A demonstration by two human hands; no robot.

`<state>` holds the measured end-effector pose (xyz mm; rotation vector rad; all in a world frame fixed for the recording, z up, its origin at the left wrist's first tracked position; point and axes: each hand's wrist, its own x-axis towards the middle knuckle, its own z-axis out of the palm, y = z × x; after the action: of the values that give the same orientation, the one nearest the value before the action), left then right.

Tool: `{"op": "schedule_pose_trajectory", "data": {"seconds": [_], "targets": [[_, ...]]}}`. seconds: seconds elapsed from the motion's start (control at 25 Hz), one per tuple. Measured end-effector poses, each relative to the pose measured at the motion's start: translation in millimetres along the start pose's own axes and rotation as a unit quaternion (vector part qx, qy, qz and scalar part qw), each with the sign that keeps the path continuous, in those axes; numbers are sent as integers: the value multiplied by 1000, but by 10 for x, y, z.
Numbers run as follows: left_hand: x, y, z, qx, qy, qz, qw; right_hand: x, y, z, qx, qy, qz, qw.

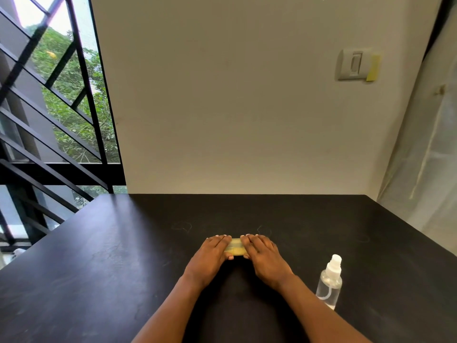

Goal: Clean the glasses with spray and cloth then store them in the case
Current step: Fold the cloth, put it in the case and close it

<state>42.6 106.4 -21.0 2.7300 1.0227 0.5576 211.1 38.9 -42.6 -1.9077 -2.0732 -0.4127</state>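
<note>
Yellowish and translucent, the case lies on the black table, gripped at its ends by the left hand and right hand, fingers over the top, thumbs at the near edge. Glasses and cloth are unseen. It seems shut; pressing evenly with both thumbs should work best. The spray stands nearby, right.

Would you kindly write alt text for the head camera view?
Both hands, left hand and right hand, rest on a small yellowish translucent case lying on a black table. A clear spray bottle stands upright to the right, apart from them, before a plain wall.
</note>
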Motion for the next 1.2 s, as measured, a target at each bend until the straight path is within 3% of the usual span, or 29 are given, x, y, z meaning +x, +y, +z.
{"op": "schedule_pose_trajectory", "data": {"seconds": [0.08,0.2,0.32,0.6,0.84,1.04,1.2], "targets": [[-2,-22,22,-21,0,-10,1000,6,14,17,-20,11,3,1000],[-21,-41,44,-71,17,-20,997,6,-39,-56,110,-25,49,992],[-67,-9,77,-152,63,-50,985,37,-113,-66,218,55,123,967],[-63,83,106,-292,124,-202,927,62,-158,-203,333,89,299,890],[-70,142,117,-445,181,-374,793,28,-226,-241,454,96,461,757],[-87,185,16,-541,196,-447,684,13,-292,-299,506,119,523,676],[-134,215,-12,-570,198,-465,648,-46,-307,-358,506,124,539,662]]}}
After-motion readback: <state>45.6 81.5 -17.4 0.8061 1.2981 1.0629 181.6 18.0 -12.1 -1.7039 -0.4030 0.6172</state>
